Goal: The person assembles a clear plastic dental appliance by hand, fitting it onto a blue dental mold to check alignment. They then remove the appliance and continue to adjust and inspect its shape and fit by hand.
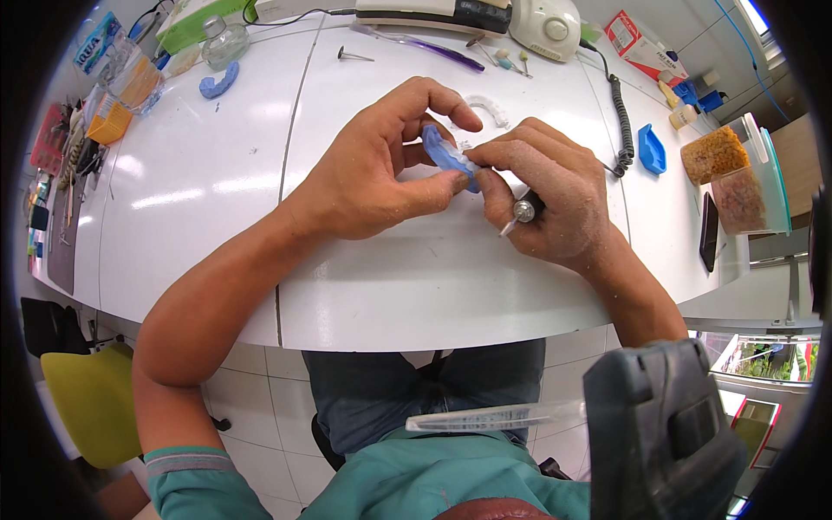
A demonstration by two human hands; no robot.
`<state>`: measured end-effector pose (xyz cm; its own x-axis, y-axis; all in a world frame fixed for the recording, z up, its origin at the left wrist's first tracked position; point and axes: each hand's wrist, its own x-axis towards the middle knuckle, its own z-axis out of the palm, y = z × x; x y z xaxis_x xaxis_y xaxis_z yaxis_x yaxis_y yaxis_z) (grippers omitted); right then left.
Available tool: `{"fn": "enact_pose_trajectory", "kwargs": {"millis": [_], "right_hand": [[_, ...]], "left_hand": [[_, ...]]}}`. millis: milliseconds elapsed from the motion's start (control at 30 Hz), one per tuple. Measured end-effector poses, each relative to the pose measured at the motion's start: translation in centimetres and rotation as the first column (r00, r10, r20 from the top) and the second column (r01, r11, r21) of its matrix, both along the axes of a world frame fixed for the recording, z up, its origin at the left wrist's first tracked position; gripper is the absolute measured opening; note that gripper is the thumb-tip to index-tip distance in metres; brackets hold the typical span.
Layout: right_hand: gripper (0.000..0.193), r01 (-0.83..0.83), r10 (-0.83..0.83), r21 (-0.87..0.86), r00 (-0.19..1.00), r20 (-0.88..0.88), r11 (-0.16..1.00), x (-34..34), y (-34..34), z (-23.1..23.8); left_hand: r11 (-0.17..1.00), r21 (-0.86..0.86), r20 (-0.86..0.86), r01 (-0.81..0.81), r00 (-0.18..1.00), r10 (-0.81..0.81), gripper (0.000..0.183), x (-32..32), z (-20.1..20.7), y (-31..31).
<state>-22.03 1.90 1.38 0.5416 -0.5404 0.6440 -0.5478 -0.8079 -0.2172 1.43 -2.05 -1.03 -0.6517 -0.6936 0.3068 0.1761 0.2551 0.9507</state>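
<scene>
Over the white table, my left hand (368, 169) grips a blue dental arch model (440, 149) between thumb and fingers, its index finger raised and curved above. A clear, whitish dental aligner (461, 161) lies against the model's edge. My right hand (563, 186) pinches the aligner at its right end with thumb and index finger. Tucked in that same hand is a dark rotary handpiece (525, 209), its metal tip pointing down and left. White dust coats the right hand's fingers. Just beyond the hands, a second clear aligner (492, 110) rests on the table.
At the back are a purple-handled brush (446, 54), loose rotary bits (354, 55) and a white control unit (548, 28) with a coiled black cord (622, 130). Another blue model (219, 81) lies far left, a blue tray (652, 149) right, near plastic containers (752, 186) and a phone (709, 232).
</scene>
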Motion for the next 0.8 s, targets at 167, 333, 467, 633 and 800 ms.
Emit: {"fn": "enact_pose_trajectory", "kwargs": {"millis": [167,333,467,633,800], "right_hand": [[0.023,-0.004,0.004,-0.011,1.0,-0.003,1.0,-0.07,-0.04,-0.02],[0.024,-0.004,0.004,-0.007,1.0,-0.002,1.0,-0.08,-0.02,-0.12],[0.025,-0.003,0.003,-0.017,1.0,-0.005,1.0,-0.03,-0.02,-0.17],[0.03,0.003,-0.004,-0.027,1.0,-0.026,1.0,-0.07,0.07,-0.24],[0.035,-0.011,0.01,-0.042,1.0,-0.026,0.999,-0.12,0.05,-0.4]], "left_hand": [[1.0,-0.02,0.007,-0.006,1.0,0.006,0.05,-0.08,-0.11,-0.04],[0.999,-0.038,0.008,-0.011,1.0,0.011,0.05,-0.06,-0.16,-0.04],[1.0,-0.028,0.01,-0.005,1.0,0.005,0.05,-0.12,-0.09,0.01],[0.999,-0.033,0.021,-0.013,1.0,0.013,0.05,-0.08,-0.01,0.13],[0.999,-0.049,0.035,-0.018,0.999,0.02,0.05,-0.18,-0.15,0.11]]}}
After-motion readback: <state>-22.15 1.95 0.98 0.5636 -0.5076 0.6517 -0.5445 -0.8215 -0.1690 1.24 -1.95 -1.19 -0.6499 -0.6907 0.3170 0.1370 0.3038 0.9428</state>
